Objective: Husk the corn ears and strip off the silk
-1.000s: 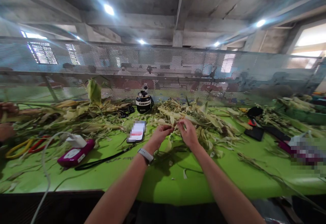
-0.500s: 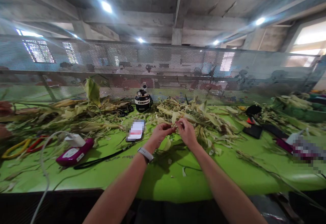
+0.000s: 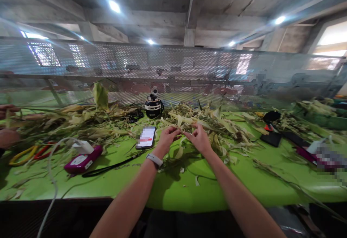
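My left hand (image 3: 168,140), with a pale band (image 3: 154,159) on its wrist, pinches a thin strip of dried corn husk (image 3: 180,121) between thumb and fingertips. Just to the right, my right hand (image 3: 200,140) has its fingers bent around the same husk, its thumb pointing towards the left fingertips. A narrow gap parts the two hands. The fingertips partly hide the piece, so its full shape is unclear. Behind them lies a tangled heap of corn husks (image 3: 217,122) in pale green and straw yellow.
A phone (image 3: 146,137) and a black strap (image 3: 114,166) lie left of my hands on the green table (image 3: 189,198). Nearby are a purple power strip (image 3: 84,161), yellow-handled scissors (image 3: 23,156) and a black jug (image 3: 153,107). Another person's hand (image 3: 9,138) works at far left.
My hands have drawn slightly apart, the left moving a little leftward. The right index finger has lifted away from its thumb. The other person's hands at far left show more now.
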{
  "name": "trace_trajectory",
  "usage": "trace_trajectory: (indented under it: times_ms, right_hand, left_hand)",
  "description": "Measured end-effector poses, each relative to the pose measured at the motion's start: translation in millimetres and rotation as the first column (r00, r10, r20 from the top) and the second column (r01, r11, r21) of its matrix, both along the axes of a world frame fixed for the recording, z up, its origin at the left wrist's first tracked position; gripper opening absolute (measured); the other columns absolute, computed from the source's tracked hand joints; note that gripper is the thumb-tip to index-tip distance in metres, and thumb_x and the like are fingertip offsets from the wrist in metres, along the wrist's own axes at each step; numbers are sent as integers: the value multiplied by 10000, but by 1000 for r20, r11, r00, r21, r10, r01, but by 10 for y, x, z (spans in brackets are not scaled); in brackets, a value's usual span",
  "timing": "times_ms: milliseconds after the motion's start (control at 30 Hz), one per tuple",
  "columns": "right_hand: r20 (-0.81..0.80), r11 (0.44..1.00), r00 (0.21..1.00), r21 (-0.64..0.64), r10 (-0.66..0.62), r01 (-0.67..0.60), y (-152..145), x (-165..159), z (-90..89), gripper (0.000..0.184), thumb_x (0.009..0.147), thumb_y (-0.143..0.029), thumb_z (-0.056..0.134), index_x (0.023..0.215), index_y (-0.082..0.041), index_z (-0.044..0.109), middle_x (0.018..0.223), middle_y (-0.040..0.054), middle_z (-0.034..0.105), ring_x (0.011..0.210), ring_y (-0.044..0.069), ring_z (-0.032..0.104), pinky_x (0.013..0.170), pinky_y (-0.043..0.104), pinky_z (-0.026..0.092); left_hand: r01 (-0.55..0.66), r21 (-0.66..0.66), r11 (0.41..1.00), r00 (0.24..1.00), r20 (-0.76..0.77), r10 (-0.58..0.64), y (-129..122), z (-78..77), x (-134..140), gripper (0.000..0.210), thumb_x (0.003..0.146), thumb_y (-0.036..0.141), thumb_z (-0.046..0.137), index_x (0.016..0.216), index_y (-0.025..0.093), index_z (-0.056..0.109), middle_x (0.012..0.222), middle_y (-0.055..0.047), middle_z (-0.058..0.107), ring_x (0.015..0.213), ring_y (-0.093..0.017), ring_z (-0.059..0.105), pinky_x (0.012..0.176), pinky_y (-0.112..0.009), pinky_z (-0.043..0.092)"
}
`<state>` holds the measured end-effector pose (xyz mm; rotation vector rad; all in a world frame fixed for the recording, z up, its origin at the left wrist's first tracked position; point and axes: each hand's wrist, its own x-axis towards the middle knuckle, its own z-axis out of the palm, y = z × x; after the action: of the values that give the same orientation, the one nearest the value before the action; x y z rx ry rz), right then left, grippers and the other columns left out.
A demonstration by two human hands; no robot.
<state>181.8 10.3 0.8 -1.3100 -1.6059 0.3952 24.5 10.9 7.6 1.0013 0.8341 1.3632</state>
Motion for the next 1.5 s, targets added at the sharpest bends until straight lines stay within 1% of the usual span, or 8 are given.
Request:
trace_trajectory:
  times_ms: [133, 367, 567, 700, 833, 1033, 1200, 1500]
  right_hand:
    - [224, 991, 974, 126, 21, -50, -31, -3, -9, 170, 810, -360, 601, 816, -196, 645, 710, 27, 608, 707, 183, 575, 673, 280, 426]
    - [467, 905, 883, 397, -53, -155, -84, 19, 30, 183, 890, -290, 533, 816, -206, 678, 969, 87, 637, 952, 228, 549, 841, 338, 412]
    - [523, 941, 852, 272, 33, -203, -38, 40, 5, 121, 856, -179, 529, 835, -188, 648, 821, 74, 677, 861, 220, 587, 887, 359, 385]
    - [381, 971, 919, 165, 99, -173, -3, 33, -10, 135, 839, -213, 499, 817, -187, 629, 807, 71, 685, 786, 211, 601, 762, 318, 419]
    - [-6, 988, 988, 8, 153, -153, 40, 4, -41, 143, 770, -326, 554, 708, -200, 579, 665, 23, 632, 645, 180, 573, 651, 290, 435]
    - [-601, 907, 787, -243, 138, -344, 34, -60, -70, 228, 592, -347, 681, 674, -191, 536, 554, -44, 551, 501, 115, 495, 545, 260, 435]
    - [-590, 930, 804, -250, 74, -269, 23, -85, -71, 253, 596, -385, 672, 682, -182, 548, 545, -41, 549, 502, 114, 482, 512, 253, 415]
    - [-519, 948, 855, -274, -4, -162, 43, -140, -81, 282, 693, -395, 632, 834, -173, 528, 561, -53, 525, 468, 107, 458, 449, 230, 360]
  left_hand:
    - [-43, -8, 999, 999, -32, 43, 31, -22, -19, 358, 449, 361, 845, 653, 145, 644, 703, -7, 641, 683, -127, 588, 690, -285, 508]
    - [81, -35, 996, 937, -339, -88, 24, -37, -24, 200, 557, 256, 777, 594, 142, 617, 589, 3, 590, 599, -128, 573, 612, -284, 517]
    - [274, -25, 961, 816, -523, -246, 9, -39, -46, 72, 621, 197, 702, 641, 154, 649, 583, 6, 577, 581, -124, 551, 566, -264, 524]
    - [290, 8, 957, 828, -503, -247, 48, -69, -47, 110, 637, 223, 701, 716, 157, 659, 667, -22, 640, 638, -150, 598, 572, -266, 522]
    - [237, 145, 961, 886, -438, -152, 90, -81, -24, 263, 601, 176, 733, 852, 150, 657, 728, -30, 678, 686, -154, 623, 655, -275, 513]
    - [196, 58, 979, 957, -230, -178, 36, -12, -32, 262, 586, 213, 775, 804, 150, 645, 742, -10, 665, 696, -124, 616, 758, -296, 510]
    - [165, -7, 986, 978, -128, -165, -35, -3, 15, 360, 563, 276, 814, 858, 153, 648, 768, -5, 660, 693, -106, 610, 717, -255, 500]
    - [-7, 120, 993, 983, -181, 29, 52, -127, 80, 311, 600, 311, 760, 827, 158, 613, 612, 49, 551, 572, -82, 502, 571, -204, 401]
